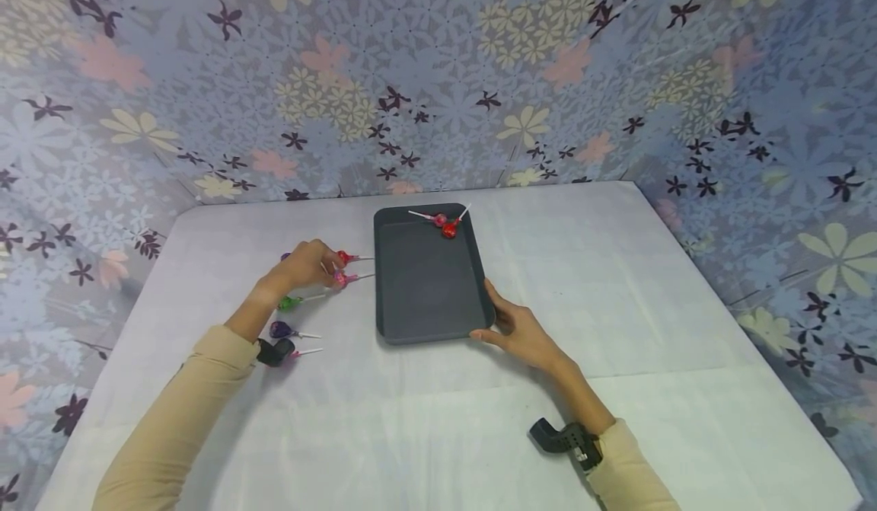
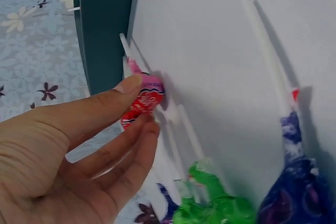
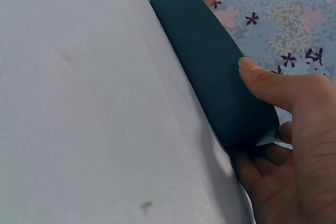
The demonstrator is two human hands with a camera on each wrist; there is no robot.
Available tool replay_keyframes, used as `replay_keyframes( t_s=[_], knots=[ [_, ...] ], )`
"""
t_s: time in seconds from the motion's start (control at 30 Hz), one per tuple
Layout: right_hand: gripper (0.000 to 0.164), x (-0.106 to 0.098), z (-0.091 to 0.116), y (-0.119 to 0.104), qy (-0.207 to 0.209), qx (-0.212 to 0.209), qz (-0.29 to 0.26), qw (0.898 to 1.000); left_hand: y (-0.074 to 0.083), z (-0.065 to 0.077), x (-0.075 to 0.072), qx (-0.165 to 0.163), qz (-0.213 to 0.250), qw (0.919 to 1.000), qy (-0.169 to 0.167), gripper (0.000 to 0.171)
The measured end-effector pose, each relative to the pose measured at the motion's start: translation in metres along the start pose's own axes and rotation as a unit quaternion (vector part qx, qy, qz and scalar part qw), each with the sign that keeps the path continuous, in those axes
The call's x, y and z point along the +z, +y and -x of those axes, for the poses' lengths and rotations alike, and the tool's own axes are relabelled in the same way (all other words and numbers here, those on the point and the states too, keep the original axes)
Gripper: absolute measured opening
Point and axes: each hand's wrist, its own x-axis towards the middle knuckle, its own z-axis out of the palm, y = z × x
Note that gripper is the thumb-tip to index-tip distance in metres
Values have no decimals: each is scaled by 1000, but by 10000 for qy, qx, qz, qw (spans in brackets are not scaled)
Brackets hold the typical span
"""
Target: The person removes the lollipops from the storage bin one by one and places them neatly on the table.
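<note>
My left hand [image 1: 306, 265] pinches a pink lollipop [image 2: 150, 90] by its wrapped head, thumb on one side and fingertips on the other. Its stick points toward the dark grey tray [image 1: 432, 282]. A red lollipop [image 1: 345, 257] lies just behind it, partly covered by the fingers in the left wrist view. My right hand [image 1: 524, 336] grips the near right corner of the tray, thumb along the near wall and fingers round the right side. Inside the tray, at the far right corner, are a pink lollipop [image 1: 440, 220] and a red lollipop [image 1: 449, 230].
Left of the tray, on the white-covered table [image 1: 617, 298], lie a green lollipop [image 1: 288, 302], a dark purple lollipop [image 1: 279, 330] and a pink one [image 1: 296, 353] partly behind the left wrist's camera. Flowered cloth [image 1: 438, 77] hangs behind the table.
</note>
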Motion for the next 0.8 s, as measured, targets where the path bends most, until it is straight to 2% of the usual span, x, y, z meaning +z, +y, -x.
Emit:
replay_keyframes(
  t_s=[0.2, 0.33, 0.6, 0.8],
  knots=[
    [88, -1, 0, 0, 36, -69, 48, 10000, 10, 2, -8, 51, -10, 9999, 117, 33],
    [88, -1, -1, 3, 26, -87, 18, 10000, 17, -2, -12, 155, -58, 9994, 305, 34],
    [88, -2, -2, 1, 29, -24, -86, 10000, 36, -31, -14, 510, -152, 9953, 809, 32],
    [87, 0, -3, 1, 51, -15, -115, 9999, 64, -56, -9, 924, 265, 9919, 826, 34]
  ],
)
